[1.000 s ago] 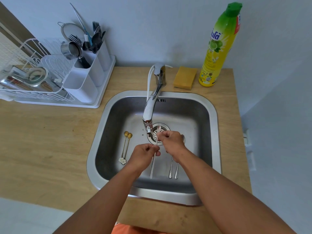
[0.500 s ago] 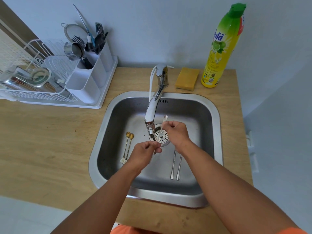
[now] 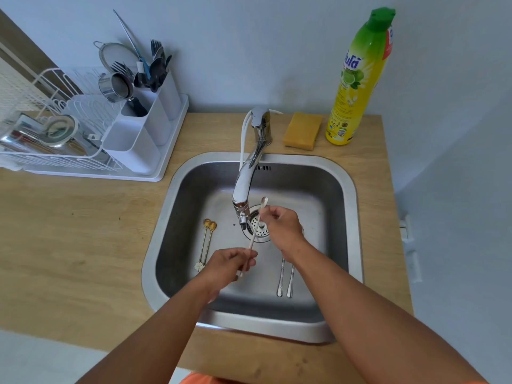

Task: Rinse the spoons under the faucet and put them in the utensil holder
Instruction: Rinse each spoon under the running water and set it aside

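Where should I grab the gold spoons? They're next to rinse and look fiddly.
Pinch the gold spoons mid-stem from above, probably with the left hand, which is nearest. They lie flat, side by side on the sink floor, bowls towards the faucet; the stems are thin.

A home kitchen: steel sink (image 3: 352, 189), dish rack (image 3: 55, 159), dish soap bottle (image 3: 357, 87), sponge (image 3: 302, 131).
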The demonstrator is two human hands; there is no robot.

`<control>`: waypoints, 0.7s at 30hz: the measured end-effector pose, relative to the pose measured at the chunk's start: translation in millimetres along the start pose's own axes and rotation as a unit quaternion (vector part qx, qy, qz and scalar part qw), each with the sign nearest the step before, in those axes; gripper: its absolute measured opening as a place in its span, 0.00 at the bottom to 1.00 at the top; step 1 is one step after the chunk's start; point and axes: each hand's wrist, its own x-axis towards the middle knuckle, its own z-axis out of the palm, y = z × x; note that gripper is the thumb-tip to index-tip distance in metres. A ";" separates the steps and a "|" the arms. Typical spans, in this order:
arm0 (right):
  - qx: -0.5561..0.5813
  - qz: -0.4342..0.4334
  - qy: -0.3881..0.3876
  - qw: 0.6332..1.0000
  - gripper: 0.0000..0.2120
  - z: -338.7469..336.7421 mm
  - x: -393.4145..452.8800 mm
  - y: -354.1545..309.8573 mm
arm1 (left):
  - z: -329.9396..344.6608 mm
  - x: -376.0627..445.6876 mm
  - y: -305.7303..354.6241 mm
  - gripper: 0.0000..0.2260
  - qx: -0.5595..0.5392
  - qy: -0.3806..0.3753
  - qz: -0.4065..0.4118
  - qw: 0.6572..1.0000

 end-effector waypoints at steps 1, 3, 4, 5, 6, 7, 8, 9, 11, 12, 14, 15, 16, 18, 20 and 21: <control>-0.005 -0.001 -0.018 1.000 0.10 2.6 -2.8 1.9 | 0.2 2.3 4.5 0.13 -0.057 -0.001 -0.018 0.998; -0.002 0.004 -0.071 0.997 0.09 7.3 -9.7 8.5 | -0.9 8.5 15.6 0.16 -0.155 -0.011 -0.064 0.986; 0.007 0.008 -0.093 0.996 0.09 8.4 -13.1 11.8 | -1.3 11.6 20.4 0.17 -0.179 -0.019 -0.085 0.980; 0.020 0.011 -0.104 0.994 0.09 8.8 -15.1 14.2 | -1.2 13.4 24.1 0.17 -0.193 -0.030 -0.103 0.975; 0.028 0.012 -0.105 0.994 0.09 8.4 -15.7 15.5 | -0.5 14.2 26.1 0.16 -0.203 -0.039 -0.118 0.971; 0.031 0.009 -0.102 0.994 0.09 8.0 -15.5 16.0 | 0.7 14.6 26.7 0.15 -0.214 -0.041 -0.130 0.967; 0.032 0.005 -0.100 0.994 0.08 8.0 -15.4 15.6 | 2.2 14.3 26.8 0.13 -0.225 -0.035 -0.138 0.964; 0.036 -0.002 -0.098 0.995 0.08 8.4 -15.7 15.0 | 4.0 13.9 27.2 0.12 -0.234 -0.026 -0.142 0.961; 0.046 -0.017 -0.086 0.995 0.07 9.9 -16.6 14.5 | 8.9 13.6 29.0 0.12 -0.241 -0.003 -0.140 0.960; 0.043 -0.028 -0.078 0.996 0.06 10.4 -16.7 14.8 | 11.8 14.2 29.6 0.12 -0.240 0.009 -0.132 0.962; 0.022 -0.045 -0.060 0.997 0.07 9.7 -15.4 15.2 | 17.3 12.7 30.7 0.13 -0.220 0.034 -0.107 0.969; 0.015 -0.048 -0.049 0.998 0.08 8.9 -14.1 14.3 | 19.6 11.5 30.8 0.13 -0.203 0.046 -0.089 0.974; 0.014 -0.046 -0.036 0.998 0.10 7.7 -12.3 12.9 | 21.4 10.4 30.6 0.12 -0.181 0.054 -0.070 0.980; 0.023 -0.038 -0.009 0.999 0.11 4.8 -7.7 9.3 | 23.6 6.9 28.6 0.09 -0.132 0.053 -0.036 0.989; 0.033 -0.027 0.011 0.999 0.11 1.8 -3.4 5.0 | 24.7 1.3 24.5 0.08 -0.092 0.034 -0.009 0.995; 0.040 -0.021 0.018 0.999 0.11 0.3 -1.6 3.5 | 25.0 -1.4 21.8 0.08 -0.076 0.019 -0.001 0.997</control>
